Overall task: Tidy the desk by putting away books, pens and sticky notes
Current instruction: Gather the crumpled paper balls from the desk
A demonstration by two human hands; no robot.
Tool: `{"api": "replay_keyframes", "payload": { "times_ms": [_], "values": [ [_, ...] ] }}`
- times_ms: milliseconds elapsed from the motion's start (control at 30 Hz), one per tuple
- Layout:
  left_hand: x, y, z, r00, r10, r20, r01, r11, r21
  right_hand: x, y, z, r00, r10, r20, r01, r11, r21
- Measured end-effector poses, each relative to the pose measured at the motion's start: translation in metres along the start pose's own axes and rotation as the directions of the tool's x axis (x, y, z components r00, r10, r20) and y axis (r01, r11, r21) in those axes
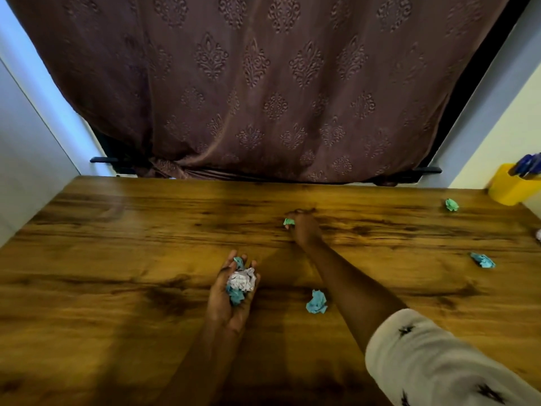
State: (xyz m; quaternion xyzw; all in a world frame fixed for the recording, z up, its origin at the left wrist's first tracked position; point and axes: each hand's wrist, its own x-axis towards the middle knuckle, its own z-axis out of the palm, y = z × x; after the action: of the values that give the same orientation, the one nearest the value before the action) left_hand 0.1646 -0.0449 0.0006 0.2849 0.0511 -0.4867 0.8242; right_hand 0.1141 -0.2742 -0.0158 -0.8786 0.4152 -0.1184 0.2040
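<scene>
Wood-grain desk [117,259], brown patterned curtain [263,83] hanging behind its far edge, pale walls either side.

Sticky notes are all crumpled and scattered on the desktop:
- green note [288,221], centre-far. Right hand [304,228] reaches out to it, fingertips pinching it at desk level. Motion blur, so the grip detail is soft.
- wad of crumpled notes [241,284], one white printed ball plus blue scraps, sits in the left hand [231,291]. Palm up, fingers curled round it, held over the near-centre of the desk.
- blue note [316,301], loose on the desk between the two forearms, just beside the right forearm.
- second blue note [483,260], loose, right side.
- second green note [451,205], loose, far right, near the yellow pen holder [509,189].

Pen holder stands in the far right corner with blue pens [527,165] upright in it.

Small pale object at the right frame edge, cut off, can't tell what it is.

Right arm wears a white sleeve [433,364] with dark star marks; left forearm is bare.
</scene>
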Motion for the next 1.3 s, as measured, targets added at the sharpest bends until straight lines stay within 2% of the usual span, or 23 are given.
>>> {"api": "replay_keyframes", "payload": {
  "times_ms": [67,167,233,333,433,500,567,600,667,700,733,800,867,900,933,1000,1033,1100,1133,1233,1300],
  "values": [
    [-0.003,0.0,0.001,0.999,-0.004,0.037,0.004,1.0,0.009,-0.021,-0.017,-0.013,0.995,0.027,-0.095,-0.011,0.987,0.161],
    [-0.002,-0.003,-0.004,0.993,-0.024,0.114,0.026,1.0,-0.016,-0.083,-0.05,-0.038,0.982,0.014,-0.188,0.075,0.885,0.459],
    [-0.004,-0.008,-0.005,0.985,-0.034,0.169,0.041,0.998,-0.037,-0.129,-0.069,-0.051,0.973,-0.06,-0.221,0.167,0.846,0.507],
    [-0.013,-0.017,0.0,0.961,-0.089,0.26,0.097,0.995,-0.019,-0.171,-0.081,-0.05,0.963,-0.124,-0.241,0.214,0.892,0.398],
    [-0.022,-0.024,0.006,0.934,-0.135,0.331,0.15,0.988,-0.02,-0.183,-0.077,-0.039,0.93,-0.204,-0.307,0.236,0.969,0.074],
    [-0.023,-0.029,0.008,0.941,-0.142,0.306,0.16,0.987,-0.034,-0.186,-0.071,-0.038,0.917,-0.286,-0.278,0.27,0.958,-0.096],
    [-0.021,-0.031,0.008,0.958,-0.137,0.252,0.149,0.988,-0.031,-0.19,-0.06,-0.041,0.899,-0.359,-0.25,0.342,0.933,-0.111],
    [-0.019,-0.032,0.007,0.963,-0.134,0.232,0.146,0.989,-0.034,-0.194,-0.053,-0.046,0.905,-0.339,-0.259,0.345,0.938,-0.025],
    [-0.014,-0.029,0.004,0.97,-0.122,0.21,0.137,0.989,-0.06,-0.2,-0.033,-0.052,0.94,-0.157,-0.304,0.223,0.954,0.199],
    [-0.013,-0.027,0.002,0.97,-0.12,0.211,0.136,0.988,-0.065,-0.201,-0.021,-0.052,0.95,-0.06,-0.308,0.132,0.967,0.218],
    [-0.013,-0.024,0.001,0.969,-0.126,0.213,0.141,0.988,-0.057,-0.201,-0.01,-0.049,0.964,-0.009,-0.267,0.053,0.986,0.159],
    [-0.014,-0.02,-0.002,0.964,-0.139,0.228,0.151,0.988,-0.035,-0.198,0.003,-0.037,0.998,0.018,-0.063,-0.015,0.999,0.037],
    [-0.016,-0.019,-0.003,0.955,-0.163,0.247,0.172,0.985,-0.018,-0.198,0.005,-0.023,0.994,0.083,0.072,-0.09,0.991,0.104],
    [-0.018,-0.019,-0.003,0.952,-0.174,0.251,0.183,0.983,-0.014,-0.199,0.003,-0.019,0.989,0.132,0.065,-0.142,0.974,0.176],
    [-0.02,-0.019,-0.003,0.951,-0.183,0.248,0.192,0.981,-0.01,-0.201,0.001,-0.02,0.984,0.181,-0.003,-0.174,0.953,0.248],
    [-0.025,-0.021,-0.003,0.947,-0.205,0.246,0.213,0.977,-0.007,-0.208,-0.008,-0.029,0.944,0.261,-0.201,-0.153,0.887,0.437],
    [-0.027,-0.024,-0.003,0.941,-0.221,0.256,0.229,0.973,-0.005,-0.213,-0.017,-0.038,0.911,0.317,-0.265,-0.121,0.817,0.564],
    [-0.032,-0.03,0.0,0.928,-0.266,0.26,0.272,0.962,0.011,-0.223,-0.042,-0.056,0.883,0.376,-0.279,-0.039,0.653,0.756],
    [-0.035,-0.035,0.004,0.926,-0.283,0.25,0.289,0.957,0.011,-0.226,-0.053,-0.061,0.89,0.352,-0.288,0.012,0.616,0.788],
    [-0.043,-0.058,0.022,0.92,-0.32,0.225,0.334,0.942,-0.024,-0.239,-0.066,-0.062,0.913,0.264,-0.311,0.052,0.681,0.73],
    [-0.048,-0.073,0.035,0.913,-0.349,0.212,0.357,0.934,-0.003,-0.243,-0.059,-0.061,0.905,0.281,-0.319,0.029,0.708,0.706]
  ]
}}
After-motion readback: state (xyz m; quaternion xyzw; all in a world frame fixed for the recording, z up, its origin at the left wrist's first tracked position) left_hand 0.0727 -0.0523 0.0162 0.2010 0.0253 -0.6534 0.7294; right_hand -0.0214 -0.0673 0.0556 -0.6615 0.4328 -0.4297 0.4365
